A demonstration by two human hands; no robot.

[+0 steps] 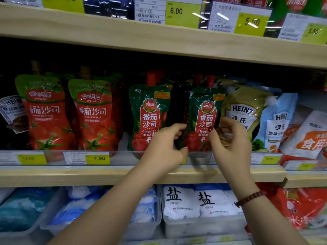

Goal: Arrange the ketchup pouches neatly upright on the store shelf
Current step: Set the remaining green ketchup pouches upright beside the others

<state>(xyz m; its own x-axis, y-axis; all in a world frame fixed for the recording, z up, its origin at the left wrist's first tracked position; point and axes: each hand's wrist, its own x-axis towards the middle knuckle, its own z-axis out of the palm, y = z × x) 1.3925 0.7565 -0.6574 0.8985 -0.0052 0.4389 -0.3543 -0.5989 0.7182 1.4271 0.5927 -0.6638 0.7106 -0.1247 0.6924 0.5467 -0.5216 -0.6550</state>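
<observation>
Two green ketchup pouches with red caps stand upright on the middle shelf [123, 174]: one at centre [147, 114] and one to its right [203, 114]. My left hand [164, 147] curls round the lower left edge of the right green pouch, with the thumb at its base. My right hand [230, 140] pinches that pouch's right edge, a fingertip on its front. Two red ketchup pouches with green tops [45, 112] [93, 114] stand upright further left. More pouches stand behind these in the dark.
A yellow-green Heinz pouch [244, 106] leans against the right green pouch, with a blue Heinz pouch [277, 119] and white bags [309, 135] beyond. A clear price rail [99, 158] fronts the shelf. Salt bags in bins [194, 200] lie below, and the upper shelf board [159, 38] hangs overhead.
</observation>
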